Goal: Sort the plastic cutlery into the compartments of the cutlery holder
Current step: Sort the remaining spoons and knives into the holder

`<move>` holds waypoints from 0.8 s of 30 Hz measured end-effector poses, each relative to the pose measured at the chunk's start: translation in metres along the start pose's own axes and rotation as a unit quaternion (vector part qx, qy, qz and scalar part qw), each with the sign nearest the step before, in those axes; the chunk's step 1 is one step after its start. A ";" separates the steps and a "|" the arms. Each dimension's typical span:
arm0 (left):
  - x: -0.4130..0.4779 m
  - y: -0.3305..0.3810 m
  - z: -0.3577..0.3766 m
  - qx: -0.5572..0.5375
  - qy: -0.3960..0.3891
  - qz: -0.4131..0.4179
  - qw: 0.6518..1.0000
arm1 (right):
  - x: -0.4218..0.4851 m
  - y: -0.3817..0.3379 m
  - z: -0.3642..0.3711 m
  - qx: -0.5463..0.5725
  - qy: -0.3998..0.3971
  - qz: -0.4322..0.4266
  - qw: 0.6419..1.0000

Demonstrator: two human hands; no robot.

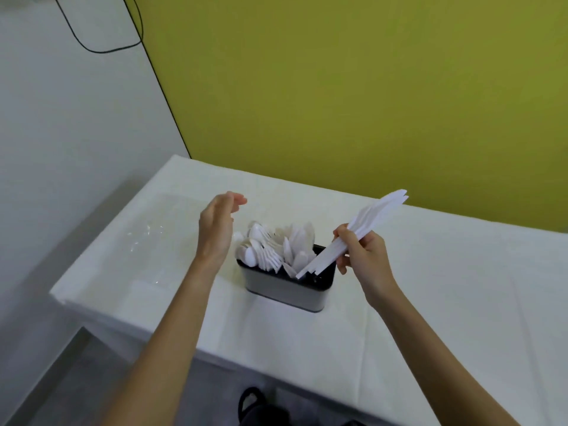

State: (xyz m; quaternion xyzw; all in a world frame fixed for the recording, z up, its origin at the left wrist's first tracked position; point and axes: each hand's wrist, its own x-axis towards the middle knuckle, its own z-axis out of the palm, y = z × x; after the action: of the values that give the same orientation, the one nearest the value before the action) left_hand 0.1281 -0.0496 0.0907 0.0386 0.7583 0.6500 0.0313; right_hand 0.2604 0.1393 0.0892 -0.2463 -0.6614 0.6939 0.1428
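Observation:
A grey cutlery holder (285, 290) with a black rim stands on the white table. White plastic spoons (253, 244) fill its left part and white forks (299, 245) stand in the middle. My right hand (364, 256) grips a bundle of white plastic knives (373, 216), tilted, with the handle ends dipping into the holder's right compartment. My left hand (216, 229) hovers just left of the holder, fingers relaxed and holding nothing.
The table (430, 302) is covered by a white cloth and butts against a yellow-green wall. A clear plastic wrapper (147, 238) lies on the table's left side. A dark shoe (258, 407) shows below the table's front edge. A black cable hangs on the grey wall at the upper left.

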 end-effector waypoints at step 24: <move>0.003 -0.069 0.007 -0.130 -0.134 -0.174 0.967 | -0.038 0.058 0.078 -0.227 0.290 -0.198 0.909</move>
State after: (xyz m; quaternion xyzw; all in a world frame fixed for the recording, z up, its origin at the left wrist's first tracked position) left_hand 0.1248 -0.0527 0.0217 -0.0111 0.6512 0.7165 0.2499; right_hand 0.2580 0.0482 0.0383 -0.3261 -0.7658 0.3808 0.4027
